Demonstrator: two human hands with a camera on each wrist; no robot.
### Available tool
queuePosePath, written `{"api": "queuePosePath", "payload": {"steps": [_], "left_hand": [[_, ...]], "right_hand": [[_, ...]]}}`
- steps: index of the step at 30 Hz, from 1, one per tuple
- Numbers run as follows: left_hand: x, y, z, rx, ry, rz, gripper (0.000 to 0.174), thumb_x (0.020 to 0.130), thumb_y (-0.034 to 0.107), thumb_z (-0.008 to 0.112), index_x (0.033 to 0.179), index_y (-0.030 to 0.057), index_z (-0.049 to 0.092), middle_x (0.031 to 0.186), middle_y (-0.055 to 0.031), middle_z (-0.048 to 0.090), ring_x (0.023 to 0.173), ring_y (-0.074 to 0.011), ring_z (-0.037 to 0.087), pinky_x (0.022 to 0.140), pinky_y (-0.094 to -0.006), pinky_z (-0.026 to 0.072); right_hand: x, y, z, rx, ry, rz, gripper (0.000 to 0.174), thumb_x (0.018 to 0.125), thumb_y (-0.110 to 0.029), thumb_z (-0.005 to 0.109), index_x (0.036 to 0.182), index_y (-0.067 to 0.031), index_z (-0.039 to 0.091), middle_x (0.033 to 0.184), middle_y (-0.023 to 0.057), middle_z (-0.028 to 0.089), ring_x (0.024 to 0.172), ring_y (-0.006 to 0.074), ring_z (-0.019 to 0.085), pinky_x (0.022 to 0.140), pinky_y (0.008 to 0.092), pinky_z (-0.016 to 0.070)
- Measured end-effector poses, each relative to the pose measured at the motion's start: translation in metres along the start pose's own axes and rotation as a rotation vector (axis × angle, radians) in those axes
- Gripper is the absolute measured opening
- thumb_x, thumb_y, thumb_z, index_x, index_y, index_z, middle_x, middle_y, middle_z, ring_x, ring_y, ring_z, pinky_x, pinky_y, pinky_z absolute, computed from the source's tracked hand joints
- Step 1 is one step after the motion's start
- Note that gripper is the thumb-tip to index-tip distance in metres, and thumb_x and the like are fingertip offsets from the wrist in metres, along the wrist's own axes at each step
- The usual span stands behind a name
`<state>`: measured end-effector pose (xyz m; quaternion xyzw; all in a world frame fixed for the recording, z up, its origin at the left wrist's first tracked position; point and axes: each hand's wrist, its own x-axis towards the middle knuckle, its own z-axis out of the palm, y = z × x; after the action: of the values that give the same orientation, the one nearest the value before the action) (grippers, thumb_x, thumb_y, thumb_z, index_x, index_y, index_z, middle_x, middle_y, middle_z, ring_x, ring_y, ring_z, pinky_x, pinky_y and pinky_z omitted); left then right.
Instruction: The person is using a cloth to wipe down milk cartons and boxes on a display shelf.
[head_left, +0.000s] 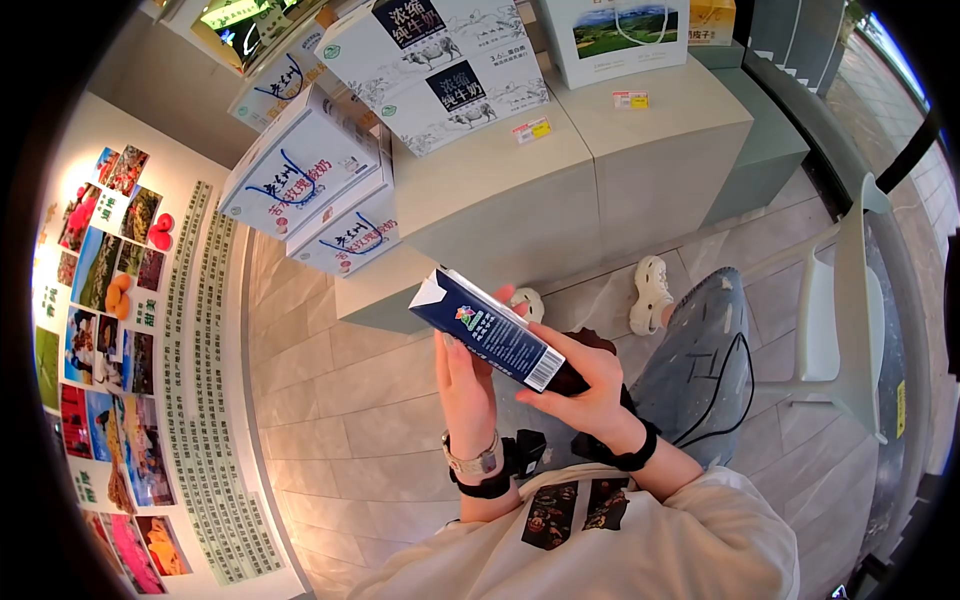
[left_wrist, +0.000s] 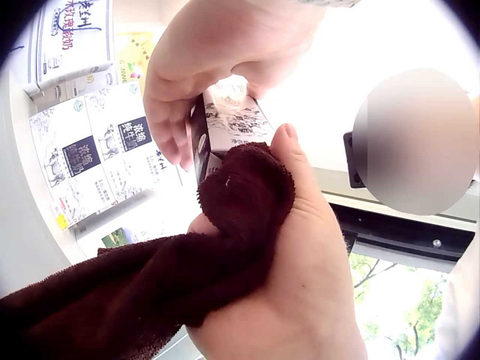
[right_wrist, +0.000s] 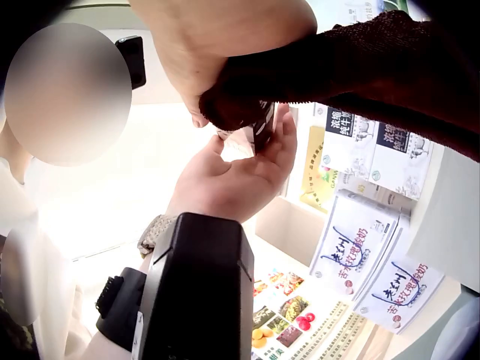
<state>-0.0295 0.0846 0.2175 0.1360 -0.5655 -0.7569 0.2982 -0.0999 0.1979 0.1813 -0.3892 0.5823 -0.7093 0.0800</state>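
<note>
Both hands hold a dark blue and white milk carton (head_left: 492,332), tilted in front of the body in the head view. My left hand (head_left: 467,398) cups its upper-left end, thumb and fingers on either side. At the barcode end, my right hand (head_left: 592,378) grips the carton, thumb along the near edge and fingers over the far one. A dark brown towel (left_wrist: 244,206) is bunched in that right hand against the carton's end, its long tail hanging away. In the left wrist view the towel covers part of the carton's white, sketch-printed side (left_wrist: 234,124).
Grey display counters (head_left: 500,205) ahead carry a large milk box (head_left: 440,70), stacked yogurt boxes (head_left: 305,170) and a white gift bag (head_left: 620,45). A picture panel (head_left: 150,330) stands at left, a pale chair (head_left: 840,310) at right. Another person (right_wrist: 45,195) appears in the wrist views.
</note>
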Motion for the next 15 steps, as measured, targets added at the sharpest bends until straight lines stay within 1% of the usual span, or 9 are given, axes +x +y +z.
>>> {"api": "queuePosePath", "payload": {"steps": [1,4,7,10,13,15], "left_hand": [[0.0,-0.001,-0.002,-0.032,-0.031,0.006,0.055,0.098,0.038,0.035,0.14,0.0041,0.022,0.128,-0.0258,0.047,0.113,-0.0339,0.054,0.096,-0.0409,0.0442],[-0.001,-0.006,-0.005,-0.007,-0.05,-0.015,0.055,0.098,0.037,0.036,0.14,0.0037,0.022,0.128,-0.0257,0.048,0.114,-0.0335,0.054,0.096,-0.041,0.0436],[-0.001,-0.002,0.003,0.107,-0.05,-0.008,0.068,0.092,0.054,0.042,0.137,0.0044,0.029,0.127,-0.0256,0.048,0.11,-0.033,0.056,0.091,-0.0412,0.0475],[0.0,-0.004,0.004,0.099,-0.054,-0.017,0.069,0.091,0.053,0.044,0.136,0.0039,0.029,0.125,-0.0265,0.049,0.108,-0.0335,0.057,0.091,-0.0417,0.0478],[-0.001,-0.003,0.005,-0.036,-0.083,-0.027,0.054,0.098,0.034,0.039,0.139,0.0032,0.023,0.123,-0.0237,0.051,0.11,-0.0309,0.056,0.095,-0.04,0.0444],[-0.001,-0.002,0.004,-0.058,-0.061,-0.056,0.052,0.098,0.032,0.039,0.138,0.0031,0.024,0.122,-0.0232,0.052,0.109,-0.0305,0.057,0.094,-0.0397,0.0452]], "right_hand": [[-0.001,0.0,0.0,-0.031,0.006,-0.014,0.066,0.063,-0.017,0.083,0.118,0.0061,0.055,0.096,0.0137,0.067,0.082,0.015,0.065,0.074,0.0248,0.0491],[-0.003,-0.002,0.002,-0.137,0.06,-0.074,0.066,0.063,-0.019,0.084,0.117,0.0062,0.055,0.094,0.0145,0.067,0.081,0.0193,0.067,0.072,0.026,0.0501],[-0.001,0.004,0.006,-0.184,0.159,-0.197,0.068,0.062,-0.021,0.083,0.12,0.0037,0.055,0.079,0.0116,0.066,0.06,0.019,0.063,0.055,0.0251,0.0478],[-0.001,0.002,0.007,-0.197,0.176,-0.195,0.068,0.062,-0.021,0.083,0.119,0.0035,0.055,0.079,0.0117,0.066,0.059,0.0195,0.063,0.055,0.0253,0.0477],[-0.004,0.003,0.013,-0.194,0.219,-0.199,0.067,0.063,-0.02,0.083,0.119,0.004,0.055,0.08,0.012,0.066,0.059,0.02,0.062,0.054,0.0259,0.0479],[-0.004,0.004,0.015,-0.179,0.207,-0.189,0.067,0.063,-0.02,0.083,0.119,0.0044,0.055,0.08,0.0123,0.066,0.059,0.0201,0.063,0.054,0.0261,0.0481]]}}
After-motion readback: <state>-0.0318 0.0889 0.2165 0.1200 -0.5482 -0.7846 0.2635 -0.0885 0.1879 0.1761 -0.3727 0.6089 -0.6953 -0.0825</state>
